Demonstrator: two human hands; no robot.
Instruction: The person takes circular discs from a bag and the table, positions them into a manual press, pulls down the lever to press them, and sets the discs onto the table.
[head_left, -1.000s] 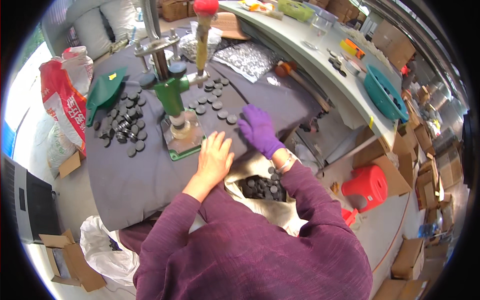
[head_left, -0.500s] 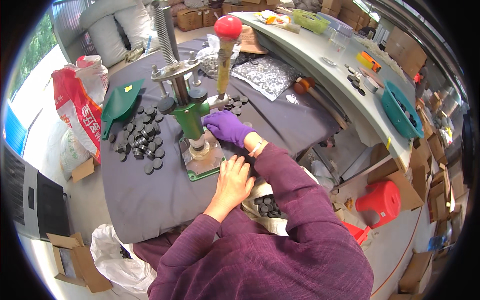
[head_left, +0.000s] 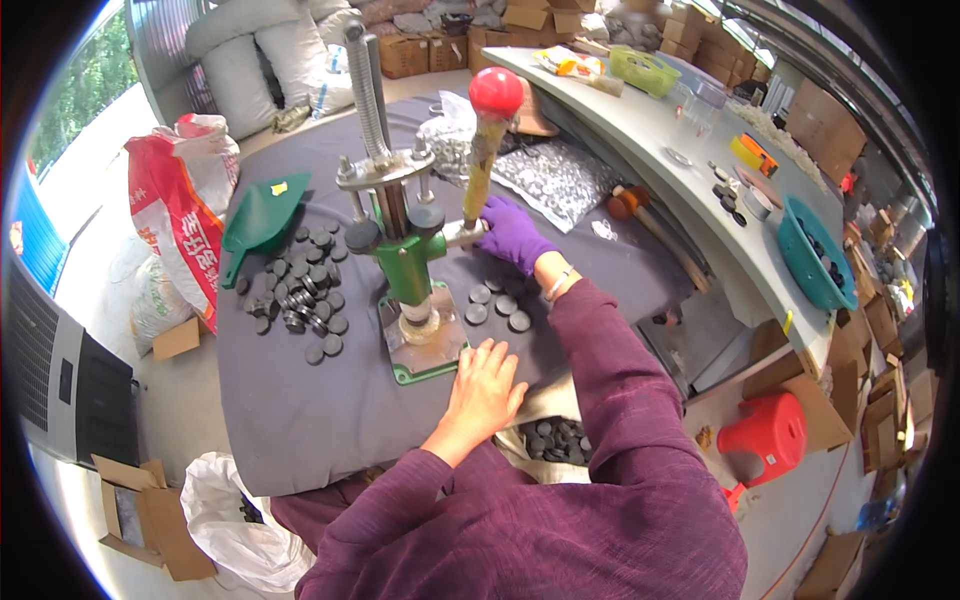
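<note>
My right hand (head_left: 515,236), in a purple glove, is beside the lower end of the lever of a green hand press (head_left: 405,268). Its fingertips are partly hidden there, so I cannot tell what they hold. The lever has a yellowish wrapped grip and a red ball knob (head_left: 496,94). My bare left hand (head_left: 484,388) lies with fingers stretched at the front right edge of the press base (head_left: 432,357). Several black discs (head_left: 497,305) lie on the cloth between my hands. A larger heap of black discs (head_left: 303,290) spreads left of the press.
A green dustpan (head_left: 265,222) lies beyond the heap. Behind the lever is a clear bag of small metal parts (head_left: 560,178); right of it lies a hammer (head_left: 650,225). An open sack of discs (head_left: 552,440) sits by my lap. A grey bench (head_left: 640,120) stands at right.
My right hand has moved away from the press base, outward to the lever's lower end. Discs it was covering now show. My left hand stays by the base; the whole view has shifted.
</note>
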